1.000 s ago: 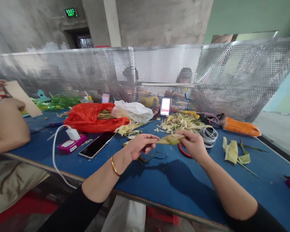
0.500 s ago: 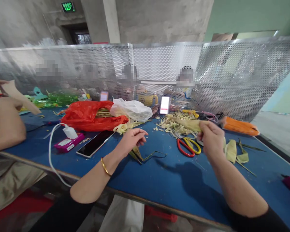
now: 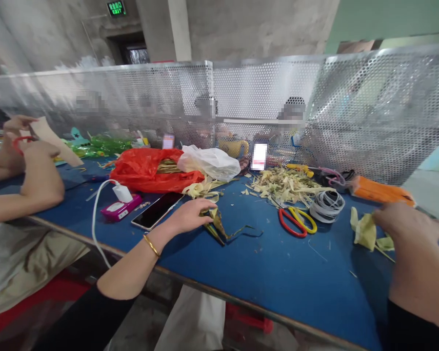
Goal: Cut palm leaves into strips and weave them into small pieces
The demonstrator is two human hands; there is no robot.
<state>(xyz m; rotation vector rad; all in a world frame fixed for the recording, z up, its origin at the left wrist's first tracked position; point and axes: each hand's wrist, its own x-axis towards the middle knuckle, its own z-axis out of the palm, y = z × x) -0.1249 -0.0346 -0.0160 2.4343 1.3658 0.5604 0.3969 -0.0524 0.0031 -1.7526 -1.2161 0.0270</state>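
My left hand [image 3: 193, 215] reaches over a dried, brownish corn-husk piece [image 3: 218, 225] with thin dark strands on the blue table. Its thumb and fingers are apart around the near end of that piece, touching or very close to it. My right hand [image 3: 411, 222] is at the far right, blurred, beside pale green husk pieces [image 3: 365, 231]. Its fingertips are hidden, so I cannot see whether it grips one. Between the hands lie scissors with red and yellow handles [image 3: 294, 224] and a coil of grey-white wire [image 3: 327, 205].
A pile of husk scraps [image 3: 285, 184] lies behind the scissors. To the left are a red plastic bag [image 3: 142, 170], a white bag [image 3: 210, 163], a phone [image 3: 157, 210] and a purple power strip [image 3: 120, 208]. A co-worker's hands [image 3: 38, 141] hold a pale sheet. Perforated panels [image 3: 258, 90] line the back.
My right hand has moved right, from above the scraps to the husk pieces, uncovering the wire coil. My left hand's fingers have opened over the brownish husk piece. The view has shifted slightly.
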